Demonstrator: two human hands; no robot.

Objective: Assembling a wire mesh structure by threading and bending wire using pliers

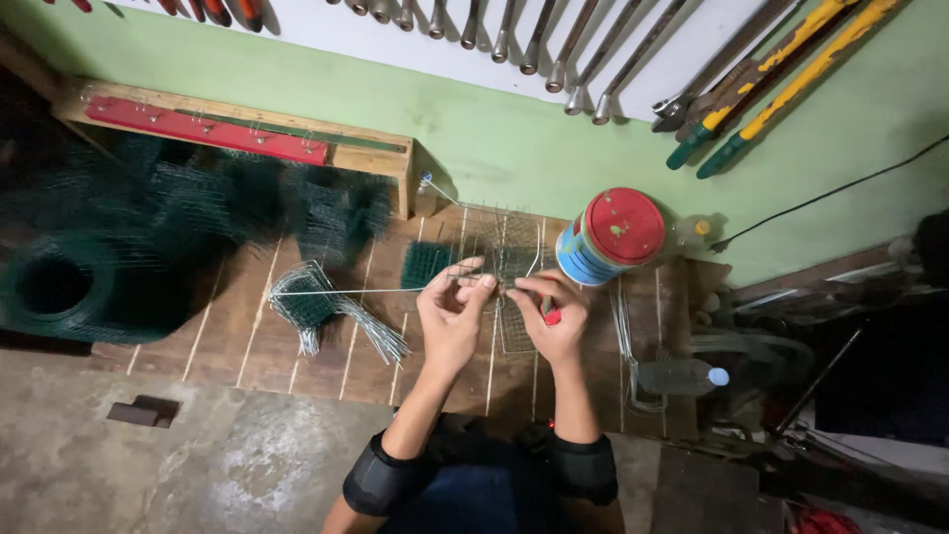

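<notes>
Fig. Wooden bench (247, 346) (the landmark), seen from above. Largest item: dark green mesh roll (59, 287) at bench's left end. Blue tin w/ red lid (611, 235) toward its right rear. Bundle of cut wires (336, 316) mid-bench. Wire grid panel (509, 262) at bench centre, under both hands. Left hand (453, 316): fingers pinched together on a long straight wire (346, 292). Right hand (556, 318): closed round a red-handled tool (552, 316) (type unclear). Risk, judged: wire's free end may whip or prick fingers if the pinch slips.
</notes>
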